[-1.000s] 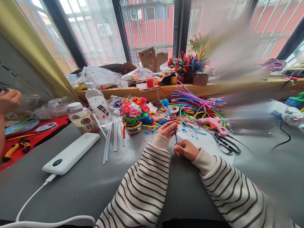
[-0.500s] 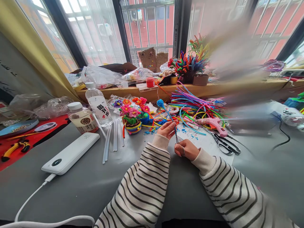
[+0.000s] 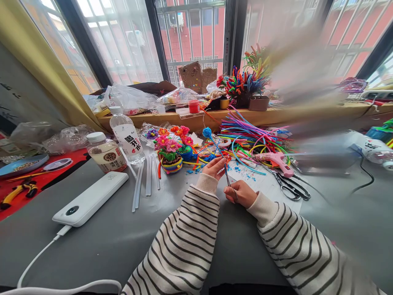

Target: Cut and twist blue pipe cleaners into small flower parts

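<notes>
My left hand [image 3: 215,167] is closed in a pinch on a blue pipe cleaner [image 3: 218,148], whose upper end carries a fluffy blue ball [image 3: 207,132]. In my right hand [image 3: 241,192] is a small pair of scissors [image 3: 228,180], its handle loops around my fingers and its blades pointing up against the pipe cleaner. Whether the blades are apart cannot be made out. Blue fluff clippings [image 3: 242,174] lie on the white paper [image 3: 260,186] beyond my right hand. Just left of my left hand sits a small pot of pipe-cleaner flowers [image 3: 172,163].
A pink glue gun [image 3: 278,160] and large black-handled scissors [image 3: 293,188] lie to the right. Many coloured pipe cleaners [image 3: 242,127] are heaped behind. Glue sticks [image 3: 138,188], a white power bank [image 3: 92,198], a water bottle [image 3: 127,137] and a drink bottle [image 3: 106,153] occupy the left.
My right hand and the scissors have shifted very slightly to the left. My left hand keeps its hold on the blue pipe cleaner, almost unmoved.
</notes>
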Demonstrator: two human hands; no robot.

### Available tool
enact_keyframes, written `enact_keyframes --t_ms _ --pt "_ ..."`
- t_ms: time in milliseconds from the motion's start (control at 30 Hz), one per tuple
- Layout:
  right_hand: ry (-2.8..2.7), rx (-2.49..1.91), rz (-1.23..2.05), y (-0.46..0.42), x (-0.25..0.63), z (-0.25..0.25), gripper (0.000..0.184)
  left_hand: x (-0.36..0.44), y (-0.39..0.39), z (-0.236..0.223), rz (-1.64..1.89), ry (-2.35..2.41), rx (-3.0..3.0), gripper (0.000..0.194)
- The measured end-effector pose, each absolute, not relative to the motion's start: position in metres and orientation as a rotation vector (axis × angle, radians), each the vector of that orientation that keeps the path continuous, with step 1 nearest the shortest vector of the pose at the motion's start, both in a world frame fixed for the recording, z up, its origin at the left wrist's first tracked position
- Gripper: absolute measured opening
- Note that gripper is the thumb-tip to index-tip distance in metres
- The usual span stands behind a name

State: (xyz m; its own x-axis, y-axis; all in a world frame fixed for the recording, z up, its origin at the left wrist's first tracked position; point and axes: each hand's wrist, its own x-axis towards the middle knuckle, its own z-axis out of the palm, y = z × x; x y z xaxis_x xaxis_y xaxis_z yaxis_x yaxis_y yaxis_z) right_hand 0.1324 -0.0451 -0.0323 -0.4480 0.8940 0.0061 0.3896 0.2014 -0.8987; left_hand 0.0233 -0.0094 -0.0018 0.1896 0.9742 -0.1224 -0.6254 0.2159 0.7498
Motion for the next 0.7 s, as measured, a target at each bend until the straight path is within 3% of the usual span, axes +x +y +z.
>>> enact_keyframes --t_ms 700 --pt "-1.861 -1.2 1.232 -0.0462 0.1304 -0.0292 0.055 0.022 -0.0087 -0.002 1.231 0.668 0.638 0.02"
